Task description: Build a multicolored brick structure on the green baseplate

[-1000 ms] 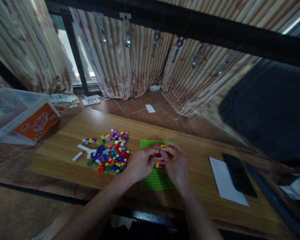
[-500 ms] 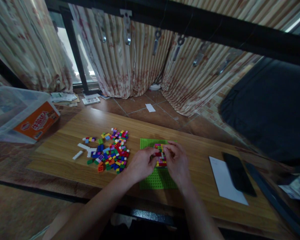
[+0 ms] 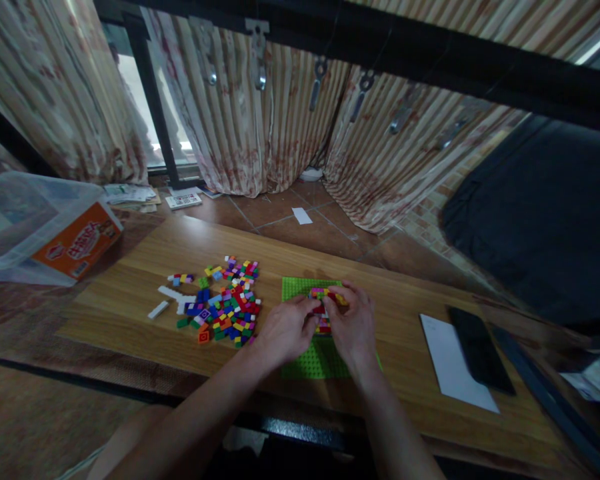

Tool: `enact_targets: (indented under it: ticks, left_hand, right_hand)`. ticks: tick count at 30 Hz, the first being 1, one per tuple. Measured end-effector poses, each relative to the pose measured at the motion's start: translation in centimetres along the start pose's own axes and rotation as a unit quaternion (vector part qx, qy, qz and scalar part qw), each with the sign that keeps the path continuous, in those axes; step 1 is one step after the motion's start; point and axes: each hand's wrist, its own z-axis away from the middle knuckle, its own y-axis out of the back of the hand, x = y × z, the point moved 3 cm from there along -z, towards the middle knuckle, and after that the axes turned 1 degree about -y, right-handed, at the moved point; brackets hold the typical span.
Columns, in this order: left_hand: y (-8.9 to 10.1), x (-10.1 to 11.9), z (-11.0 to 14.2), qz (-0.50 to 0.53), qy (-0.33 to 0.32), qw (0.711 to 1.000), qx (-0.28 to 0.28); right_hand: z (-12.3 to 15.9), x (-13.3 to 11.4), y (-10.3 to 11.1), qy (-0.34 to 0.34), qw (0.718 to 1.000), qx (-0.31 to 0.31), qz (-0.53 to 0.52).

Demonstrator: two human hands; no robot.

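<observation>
A green studded baseplate (image 3: 300,360) lies on the wooden table (image 3: 145,267) in front of me. A small block of red, yellow and pink bricks (image 3: 322,323) is built on its middle. My left hand (image 3: 285,330) rests on the plate's left side, fingers curled, tips pinched at the block's left edge. My right hand (image 3: 353,323) is curled over the block's right side, its fingertips pinching bricks at the top. A pile of loose coloured bricks (image 3: 227,303) lies to the left of the plate.
A few white bricks (image 3: 167,299) lie left of the pile. A clear plastic tub (image 3: 40,227) with an orange label stands at the far left. A white sheet (image 3: 455,363) and a black phone (image 3: 480,350) lie on the right. Curtains hang behind.
Both hands have stayed on the brick block. The right hand's fingers have shifted slightly up toward the block's top edge. The view has tilted a little.
</observation>
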Motion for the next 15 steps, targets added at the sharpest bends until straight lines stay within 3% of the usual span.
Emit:
enact_targets:
  ticks: [8,15]
  left_hand:
    - [0.3,-0.4,0.1,0.010,-0.019,1.000,0.006]
    - [4.4,-3.1,-0.3,0.092,0.024,0.987,0.127]
  right_hand:
    - [-0.2,-0.1,-0.3,-0.014,1.000,-0.026,-0.011]
    - [-0.5,1.2,-0.1,-0.034,0.996,-0.049,-0.062]
